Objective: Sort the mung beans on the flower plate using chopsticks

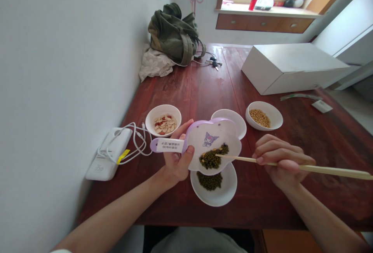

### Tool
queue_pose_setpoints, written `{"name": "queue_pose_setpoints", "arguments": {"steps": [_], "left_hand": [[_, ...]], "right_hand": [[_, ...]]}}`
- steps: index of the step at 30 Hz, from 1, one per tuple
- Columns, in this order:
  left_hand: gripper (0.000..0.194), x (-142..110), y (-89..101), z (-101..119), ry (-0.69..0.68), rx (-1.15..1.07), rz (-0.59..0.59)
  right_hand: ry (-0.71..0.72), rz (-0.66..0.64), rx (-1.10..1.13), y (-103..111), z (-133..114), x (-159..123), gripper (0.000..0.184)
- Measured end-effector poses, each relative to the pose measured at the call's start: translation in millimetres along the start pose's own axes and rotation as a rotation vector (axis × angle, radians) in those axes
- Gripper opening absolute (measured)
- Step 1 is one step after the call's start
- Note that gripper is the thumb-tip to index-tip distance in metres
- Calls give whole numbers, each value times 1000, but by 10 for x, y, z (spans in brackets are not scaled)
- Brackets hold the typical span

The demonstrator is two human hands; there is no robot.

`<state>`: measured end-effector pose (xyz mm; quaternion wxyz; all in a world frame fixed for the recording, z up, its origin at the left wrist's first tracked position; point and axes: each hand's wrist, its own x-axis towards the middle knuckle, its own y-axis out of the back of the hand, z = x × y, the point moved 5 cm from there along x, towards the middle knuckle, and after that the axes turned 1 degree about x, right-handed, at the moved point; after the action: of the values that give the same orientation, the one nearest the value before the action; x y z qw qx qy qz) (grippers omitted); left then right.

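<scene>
My left hand (178, 159) grips a purple-rimmed, flower-shaped plate (210, 134) with a labelled handle and a cartoon figure on it. The plate is tilted over a white bowl (227, 191) that has green beans (209, 181) in it. More green beans (211, 159), with a few yellow pieces among them, lie along the plate's near side. Chopsticks (309, 168) are held in my right hand (282, 159), their tips at the beans on the plate. Behind the plate, another white bowl (237, 119) is partly hidden, so its contents do not show.
A bowl of flat seeds and reddish nuts (164, 123) stands left, a bowl of yellow soybeans (260, 117) right. A white power bank (109, 157) with a cable lies by the wall. Farther back are a green bag (175, 35), keys (215, 63) and a large white box (291, 66).
</scene>
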<state>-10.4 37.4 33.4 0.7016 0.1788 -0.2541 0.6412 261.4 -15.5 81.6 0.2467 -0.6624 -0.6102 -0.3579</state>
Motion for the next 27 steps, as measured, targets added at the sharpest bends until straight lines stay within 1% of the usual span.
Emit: {"name": "queue_pose_setpoints", "arguments": {"steps": [3,7,10,13,15,17,19,21,25,27], "left_hand": [[58,-8,-3,-12,27,-14,-5],[58,9,-30,19,51,-15,-39],[58,21,-44,21,93,-50,-50],[59,18,-41,-8,140,-69,-42],[58,12,-18,-26,140,-51,0],[57,6,-2,-52,148,-44,30],[56,1,-3,-81,168,-62,36],[56,1,-6,-101,186,-82,37],[56,7,-6,-97,186,-89,41],[56,9,-9,-87,189,-88,38]], "right_hand": [[35,-13,-54,26,-15,0,45],[48,-92,-97,14,-16,1,42],[56,-181,-53,-60,-29,18,40],[26,-269,21,-148,-32,18,43],[5,-255,48,-149,-27,6,45],[-12,-192,31,-103,-15,-6,46],[-28,-148,4,-61,0,-11,47],[-36,-171,2,-66,7,-7,45],[-55,-279,45,-170,1,19,44],[-64,-290,60,-203,-8,34,46]]}}
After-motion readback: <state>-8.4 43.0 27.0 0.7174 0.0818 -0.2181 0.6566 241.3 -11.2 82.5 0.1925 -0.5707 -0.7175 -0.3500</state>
